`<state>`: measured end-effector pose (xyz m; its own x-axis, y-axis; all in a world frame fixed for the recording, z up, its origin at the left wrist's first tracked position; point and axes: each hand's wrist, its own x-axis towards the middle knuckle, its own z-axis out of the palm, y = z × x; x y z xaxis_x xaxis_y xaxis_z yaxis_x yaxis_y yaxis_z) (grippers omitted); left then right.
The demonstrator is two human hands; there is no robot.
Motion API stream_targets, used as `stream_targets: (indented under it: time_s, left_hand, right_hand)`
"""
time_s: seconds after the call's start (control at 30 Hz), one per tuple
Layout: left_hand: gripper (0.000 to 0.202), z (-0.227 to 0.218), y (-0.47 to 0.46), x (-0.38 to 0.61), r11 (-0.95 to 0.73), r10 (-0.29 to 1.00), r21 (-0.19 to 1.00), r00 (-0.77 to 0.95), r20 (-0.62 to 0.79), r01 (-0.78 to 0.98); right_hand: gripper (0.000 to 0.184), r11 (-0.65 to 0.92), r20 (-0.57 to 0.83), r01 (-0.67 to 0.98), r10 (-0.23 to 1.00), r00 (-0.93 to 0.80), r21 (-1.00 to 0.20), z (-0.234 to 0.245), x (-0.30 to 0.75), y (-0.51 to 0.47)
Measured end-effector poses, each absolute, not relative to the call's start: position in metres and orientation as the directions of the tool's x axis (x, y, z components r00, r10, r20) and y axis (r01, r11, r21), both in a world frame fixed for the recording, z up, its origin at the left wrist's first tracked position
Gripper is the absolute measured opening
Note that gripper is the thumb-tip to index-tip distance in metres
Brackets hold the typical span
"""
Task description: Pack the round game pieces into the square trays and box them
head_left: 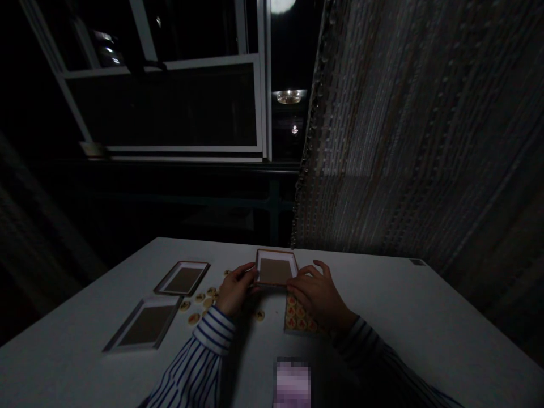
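Observation:
A shallow, empty cardboard box half [276, 271] with a brown bottom and white inner walls is raised between my hands. My left hand [235, 289] grips its left near corner, thumb over the edge. At the right near corner, the thumb and fingers of my right hand [318, 292] pinch the rim, with one finger raised. Below my right hand lies a box of round Chinese chess pieces [301, 322], set in rows with red characters; the hand covers part of it. Loose chess pieces [194, 319] lie around my left wrist, and one piece [259, 315] sits between my arms.
On the left of the white table [382, 294] are two more shallow open boxes, one farther [182, 279] and one nearer [147, 324]. A pixelated phone-like object [293, 385] is at the near edge. A bead curtain [403, 141] and window [165, 107] stand behind. The room is dim.

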<state>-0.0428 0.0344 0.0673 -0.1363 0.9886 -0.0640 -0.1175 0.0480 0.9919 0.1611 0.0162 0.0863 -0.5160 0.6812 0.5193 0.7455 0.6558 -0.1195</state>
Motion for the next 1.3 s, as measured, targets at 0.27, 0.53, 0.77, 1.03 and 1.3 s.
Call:
stream_targets:
  time_s: [0.27,0.53,0.77,1.03,1.3]
  left_hand:
    - [0.033,0.082,0.033,-0.037,-0.188,0.958,0.935,-0.155,0.243,0.302]
    - [0.037,0.077,0.027,-0.015,-0.486,0.844,0.717,0.053,0.534,0.499]
    - [0.029,0.077,0.033,-0.011,-0.500,0.841,0.704,0.089,0.534,0.504]
    - [0.031,0.087,0.040,-0.012,-0.445,0.889,0.756,0.131,0.439,0.480]
    - [0.035,0.109,0.046,-0.023,-0.522,0.851,0.694,0.361,0.382,0.496]
  right_hand:
    - [0.022,0.640,0.491,0.728,0.730,-0.474,-0.248,0.086,0.174,0.023]
    - [0.020,0.651,0.510,0.714,0.719,-0.472,-0.257,0.090,0.183,0.025]
    - [0.018,0.679,0.536,0.671,0.700,-0.471,-0.297,0.094,0.190,0.025]
    - [0.020,0.664,0.547,0.645,0.723,-0.423,-0.378,0.099,0.200,0.029]
    - [0.020,0.638,0.548,0.596,0.755,-0.359,-0.487,0.103,0.206,0.030]
